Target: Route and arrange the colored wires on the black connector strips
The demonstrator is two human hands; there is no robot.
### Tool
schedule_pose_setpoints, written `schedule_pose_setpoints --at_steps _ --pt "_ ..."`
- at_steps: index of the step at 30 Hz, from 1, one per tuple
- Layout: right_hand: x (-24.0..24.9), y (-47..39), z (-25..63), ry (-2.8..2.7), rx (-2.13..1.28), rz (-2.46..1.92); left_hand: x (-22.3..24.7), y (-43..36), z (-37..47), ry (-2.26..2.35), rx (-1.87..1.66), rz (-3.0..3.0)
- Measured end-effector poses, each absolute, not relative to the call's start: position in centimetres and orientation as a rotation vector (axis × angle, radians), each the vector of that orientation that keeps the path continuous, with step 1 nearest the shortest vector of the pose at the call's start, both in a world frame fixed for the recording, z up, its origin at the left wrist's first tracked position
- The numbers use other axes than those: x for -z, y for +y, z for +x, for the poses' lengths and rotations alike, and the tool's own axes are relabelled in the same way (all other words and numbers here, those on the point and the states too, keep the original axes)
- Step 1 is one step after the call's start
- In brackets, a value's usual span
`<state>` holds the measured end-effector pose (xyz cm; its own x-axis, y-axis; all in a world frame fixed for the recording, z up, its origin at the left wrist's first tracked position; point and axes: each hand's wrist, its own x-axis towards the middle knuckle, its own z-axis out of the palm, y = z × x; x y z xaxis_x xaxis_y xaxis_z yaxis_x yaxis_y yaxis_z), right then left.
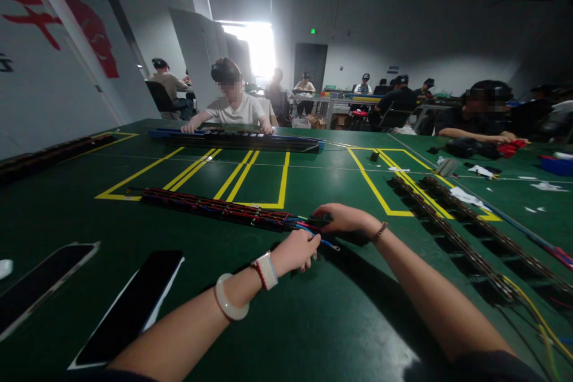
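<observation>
A long dark cable-like assembly (215, 206) with red wires along it lies across the green table in front of me. Loose wires, some blue and red, come out of its right end. My left hand (295, 252) has its fingers curled over these wires. Past it a blue wire (330, 244) sticks out, tipped with a metal ring terminal (336, 248). Just beyond, my right hand (342, 218) arches over the same wire end with bent fingers; its fingertips are partly hidden, so what they pinch is unclear.
Two long dark strips (452, 239) lie to the right, near yellow wires (532, 310). Two flat black panels (134, 298) rest at the left front. Yellow tape (282, 185) marks the table. Across it, a person (235, 104) handles a long blue-edged piece (237, 136); another sits right.
</observation>
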<state>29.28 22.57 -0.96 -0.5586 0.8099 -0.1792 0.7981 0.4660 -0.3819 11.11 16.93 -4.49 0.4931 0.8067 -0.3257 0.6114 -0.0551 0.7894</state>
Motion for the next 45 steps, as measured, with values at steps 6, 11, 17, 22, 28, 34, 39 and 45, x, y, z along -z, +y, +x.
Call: schedule_pose_setpoints --at_steps 6,11,17,22,28,34,39,45 --pt "1.7 23.3 29.8 -2.668 -0.504 -1.853 5.5 17.9 10.6 0.879 -0.298 1.167" --pt "1.1 22.5 29.4 -2.767 -0.487 -1.755 6.0 17.6 11.2 0.745 -0.499 0.809" --pt "0.3 21.5 28.6 -2.797 -0.692 -1.649 6.1 17.1 11.7 0.801 -0.591 0.703" --pt "0.1 21.5 28.9 -2.724 -0.979 -1.629 6.3 16.9 11.9 0.769 -0.656 0.606" --pt "-0.2 21.6 29.2 -2.691 -1.180 -1.512 5.9 16.6 12.1 0.737 -0.689 0.560" --pt "0.1 21.9 29.4 -2.668 -1.176 -1.551 5.3 16.3 12.3 0.802 -0.695 0.601" --pt "1.0 22.8 29.9 -2.544 -0.926 -1.675 4.9 16.3 12.1 0.756 -0.660 0.602" --pt "2.1 23.0 28.6 -2.412 0.141 -1.889 6.0 16.9 11.7 0.662 -0.682 0.604"
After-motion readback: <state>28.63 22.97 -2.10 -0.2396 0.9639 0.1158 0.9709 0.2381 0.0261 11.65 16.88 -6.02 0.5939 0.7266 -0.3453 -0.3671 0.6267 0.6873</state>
